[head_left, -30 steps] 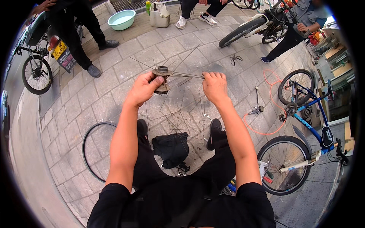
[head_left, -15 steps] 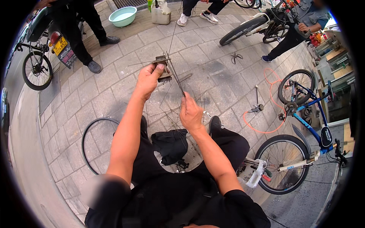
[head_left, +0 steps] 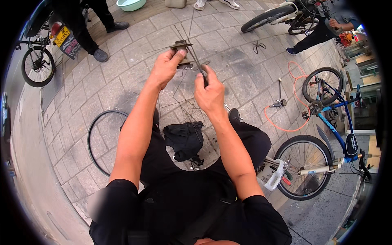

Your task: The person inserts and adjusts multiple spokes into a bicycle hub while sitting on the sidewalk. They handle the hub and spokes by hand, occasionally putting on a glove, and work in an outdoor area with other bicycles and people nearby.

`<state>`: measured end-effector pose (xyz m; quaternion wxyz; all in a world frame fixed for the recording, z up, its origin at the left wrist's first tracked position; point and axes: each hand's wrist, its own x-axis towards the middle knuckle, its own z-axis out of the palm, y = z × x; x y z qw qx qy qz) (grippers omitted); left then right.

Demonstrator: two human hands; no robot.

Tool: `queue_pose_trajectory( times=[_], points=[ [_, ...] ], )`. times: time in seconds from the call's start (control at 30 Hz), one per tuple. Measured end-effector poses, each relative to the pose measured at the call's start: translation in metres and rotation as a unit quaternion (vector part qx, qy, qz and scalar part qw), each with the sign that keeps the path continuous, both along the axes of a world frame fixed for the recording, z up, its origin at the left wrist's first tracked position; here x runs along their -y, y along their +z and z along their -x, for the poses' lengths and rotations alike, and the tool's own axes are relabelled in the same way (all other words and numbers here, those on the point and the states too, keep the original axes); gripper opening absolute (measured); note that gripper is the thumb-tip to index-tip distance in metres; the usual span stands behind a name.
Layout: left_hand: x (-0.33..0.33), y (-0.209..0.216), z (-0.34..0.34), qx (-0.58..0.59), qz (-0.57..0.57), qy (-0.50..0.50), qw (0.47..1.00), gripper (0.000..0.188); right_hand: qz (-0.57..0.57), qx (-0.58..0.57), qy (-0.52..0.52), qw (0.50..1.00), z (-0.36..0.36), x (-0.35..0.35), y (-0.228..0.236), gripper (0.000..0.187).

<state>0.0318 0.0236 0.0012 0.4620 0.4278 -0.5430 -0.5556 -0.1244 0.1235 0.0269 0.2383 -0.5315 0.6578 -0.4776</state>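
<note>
My left hand (head_left: 164,68) is closed around a bicycle wheel hub (head_left: 181,45), thumb on its body, held up in front of me. Thin metal spokes (head_left: 195,58) run from the hub and stick out in several directions. Close by on the right, my right hand (head_left: 210,93) pinches a bundle of these spokes between thumb and fingers. Which spokes are threaded through the hub's flange is too small to tell. Below the hands, more loose spokes (head_left: 188,107) lie on the paving beside a black cloth item (head_left: 184,141) between my legs.
A thin black hoop (head_left: 90,141) lies by my left leg. To the right are an orange hose (head_left: 295,96), a pump-like tool (head_left: 280,103) and a blue bicycle (head_left: 328,122). Scissors-like pliers (head_left: 257,48) lie farther off. People stand near another bicycle (head_left: 267,18) and a motorbike (head_left: 57,30).
My right hand has moved up along the spokes, closer to the hub. The left hand, still gripping the hub, has shifted slightly up and right. The view has tilted down a little.
</note>
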Motion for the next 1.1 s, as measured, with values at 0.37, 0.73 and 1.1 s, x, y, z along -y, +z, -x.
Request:
queue_pose_trajectory(
  times=[0.37,0.73,1.1],
  points=[
    [0.009,-0.026,0.018,0.044,-0.163,-0.027,0.985,0.036,0.063,-0.079,0.022,0.995,0.007,-0.004,-0.06,0.042],
    [-0.04,-0.091,0.05,0.173,-0.395,-0.134,0.892,0.026,-0.128,0.073,-0.041,0.988,0.006,-0.105,-0.089,0.055],
    [-0.04,-0.097,0.053,0.12,-0.399,-0.177,0.892,0.028,0.073,-0.17,-0.011,0.983,0.022,-0.087,-0.07,0.043]
  ],
)
